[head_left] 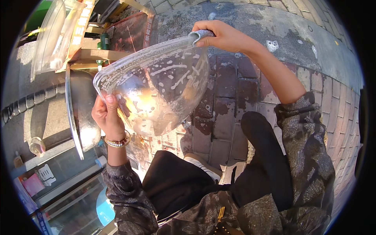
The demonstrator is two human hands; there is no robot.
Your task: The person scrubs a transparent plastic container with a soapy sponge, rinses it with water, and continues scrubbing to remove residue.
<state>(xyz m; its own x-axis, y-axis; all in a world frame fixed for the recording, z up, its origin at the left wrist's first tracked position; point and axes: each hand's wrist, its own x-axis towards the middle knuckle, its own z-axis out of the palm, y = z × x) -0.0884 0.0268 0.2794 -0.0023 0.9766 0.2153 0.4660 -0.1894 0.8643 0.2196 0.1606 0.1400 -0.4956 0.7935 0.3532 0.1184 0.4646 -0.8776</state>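
A large clear plastic basin (168,84), streaked with white suds, is held up tilted on its side in front of me. My left hand (106,116) grips its rim at the near left, thumb pressed on the outer wall. At the far right end of the rim, my right hand (218,36) is closed around a grey, curled scouring pad (202,36). The pad is folded over the rim there. Fingers of both hands are partly hidden behind the basin and the pad.
A shiny metal bowl (87,107) stands on its edge at the left. Beyond it are a green bottle (104,41) and a clear plastic tub (47,47). Wet brick paving (225,113) with foam spots lies below. A glass-fronted case (74,199) is at the lower left.
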